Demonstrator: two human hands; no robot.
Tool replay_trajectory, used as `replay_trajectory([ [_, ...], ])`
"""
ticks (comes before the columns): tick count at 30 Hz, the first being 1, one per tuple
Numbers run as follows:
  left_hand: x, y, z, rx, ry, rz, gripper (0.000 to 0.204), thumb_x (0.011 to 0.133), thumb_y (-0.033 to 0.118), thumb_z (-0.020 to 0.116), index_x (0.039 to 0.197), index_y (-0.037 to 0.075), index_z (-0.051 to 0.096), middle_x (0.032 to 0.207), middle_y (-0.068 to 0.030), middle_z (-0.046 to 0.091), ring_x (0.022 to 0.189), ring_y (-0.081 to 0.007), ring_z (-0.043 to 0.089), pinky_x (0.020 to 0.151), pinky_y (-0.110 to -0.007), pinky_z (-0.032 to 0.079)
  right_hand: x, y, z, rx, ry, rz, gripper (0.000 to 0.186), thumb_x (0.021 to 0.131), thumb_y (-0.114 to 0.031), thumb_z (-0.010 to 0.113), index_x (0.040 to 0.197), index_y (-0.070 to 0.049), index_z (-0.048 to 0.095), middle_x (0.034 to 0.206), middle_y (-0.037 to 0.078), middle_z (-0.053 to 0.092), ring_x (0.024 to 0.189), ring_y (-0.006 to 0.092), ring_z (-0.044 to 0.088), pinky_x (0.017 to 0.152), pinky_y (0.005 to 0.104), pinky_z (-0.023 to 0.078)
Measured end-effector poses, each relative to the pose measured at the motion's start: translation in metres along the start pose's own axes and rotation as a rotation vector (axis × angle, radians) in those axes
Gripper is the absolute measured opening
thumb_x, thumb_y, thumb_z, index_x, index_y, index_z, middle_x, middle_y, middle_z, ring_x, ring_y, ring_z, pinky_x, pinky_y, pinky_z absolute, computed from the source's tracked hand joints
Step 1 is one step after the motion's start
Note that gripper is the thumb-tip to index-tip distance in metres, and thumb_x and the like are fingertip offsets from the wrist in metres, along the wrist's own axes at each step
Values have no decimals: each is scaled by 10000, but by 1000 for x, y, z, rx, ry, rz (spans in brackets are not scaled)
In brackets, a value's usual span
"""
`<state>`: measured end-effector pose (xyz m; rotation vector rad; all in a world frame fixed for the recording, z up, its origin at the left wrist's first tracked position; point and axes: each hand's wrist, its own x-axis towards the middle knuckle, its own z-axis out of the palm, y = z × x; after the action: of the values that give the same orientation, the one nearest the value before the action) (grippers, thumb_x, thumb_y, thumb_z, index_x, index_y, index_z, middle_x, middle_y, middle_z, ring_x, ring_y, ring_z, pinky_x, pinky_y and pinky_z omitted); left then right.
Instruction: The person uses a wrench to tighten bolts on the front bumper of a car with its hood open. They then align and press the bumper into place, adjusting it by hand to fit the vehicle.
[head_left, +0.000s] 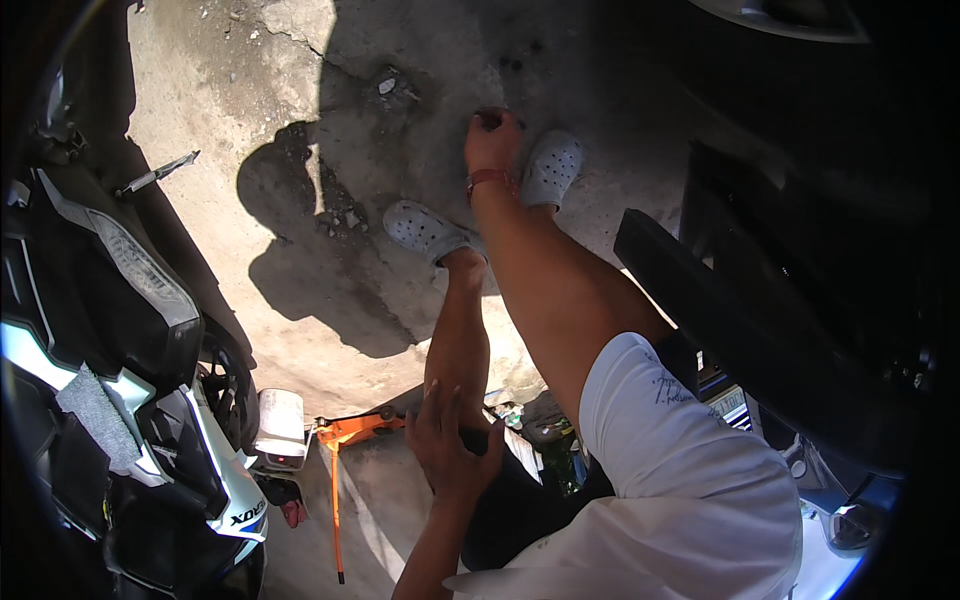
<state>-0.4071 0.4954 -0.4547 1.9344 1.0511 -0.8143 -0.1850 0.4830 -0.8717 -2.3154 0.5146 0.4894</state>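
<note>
My right hand (492,145), with a red band at its wrist, reaches out over the concrete beside my right foot. Its fingers are curled closed, and something dark shows in the curl, too small to make out. My left hand (452,445) rests on my left leg near the knee, fingers apart and holding nothing. Both feet wear pale grey perforated clogs, the left clog (428,230) and the right clog (553,168).
A black and white scooter (150,330) stands at the left, a grey cloth (100,418) draped over it. Near it are a white bucket (280,425) and an orange floor jack (350,430). A dark vehicle panel (740,330) fills the right side. Broken concrete (345,215) lies ahead.
</note>
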Motion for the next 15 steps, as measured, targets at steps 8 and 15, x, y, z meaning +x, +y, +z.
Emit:
replay_trajectory([
  [8, -25, 9, 27, -49, 1, 22, 607, 920, 315, 757, 1437, 43, 596, 1492, -223, 584, 1401, -405, 538, 1197, -558, 361, -127, -36, -126, 752, -683, 716, 255, 1055, -220, 708, 1221, -28, 730, 1097, 68, 761, 926, 193, 725, 836, 349, 590],
  [15, -33, 48, -23, -775, 279, -115, 424, 1053, 141, 649, 1450, 9, 579, 1458, -182, 602, 1275, -288, 618, 1079, -402, 491, -204, -147, -298, 970, -998, 650, 226, 1072, -176, 682, 1211, 2, 671, 1083, 91, 755, 1001, 212, 760, 869, 363, 633],
])
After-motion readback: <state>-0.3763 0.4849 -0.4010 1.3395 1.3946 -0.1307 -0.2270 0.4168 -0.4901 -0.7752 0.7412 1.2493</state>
